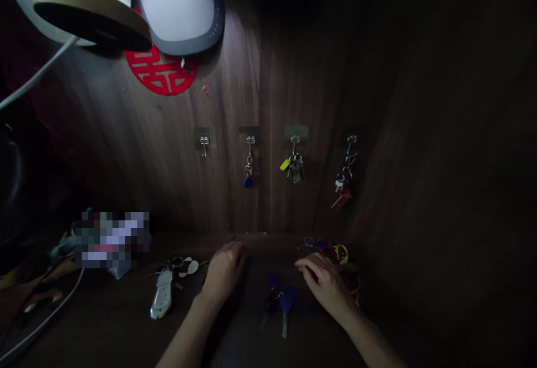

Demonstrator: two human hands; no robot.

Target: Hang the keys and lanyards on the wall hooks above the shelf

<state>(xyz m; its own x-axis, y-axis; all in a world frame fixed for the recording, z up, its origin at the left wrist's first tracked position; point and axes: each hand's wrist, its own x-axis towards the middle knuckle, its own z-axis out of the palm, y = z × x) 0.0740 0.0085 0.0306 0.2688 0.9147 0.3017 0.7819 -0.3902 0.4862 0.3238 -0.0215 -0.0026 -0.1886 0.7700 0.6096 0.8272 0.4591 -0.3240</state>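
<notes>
My left hand (226,262) rests on the dark surface, its fingers curled down on the far side and mostly hidden in shadow. Left of it lies a bunch of keys (179,266) with a silver fob (162,295) and a white flower-shaped tag (191,267). My right hand (322,278) lies on the surface with loosely stretched fingers and nothing visible in them. Beside and behind it is a heap of coloured key rings (342,253), partly covered by the hand. Between both hands lies a set of keys with blue heads (286,302).
Metal hooks line the wooden wall (268,94). One hook (204,141) is bare; others carry a blue tag (248,181), keys with a yellow tag (296,169) and keys with a red tag (344,180). A lamp (84,10) and white cable (42,74) are at left.
</notes>
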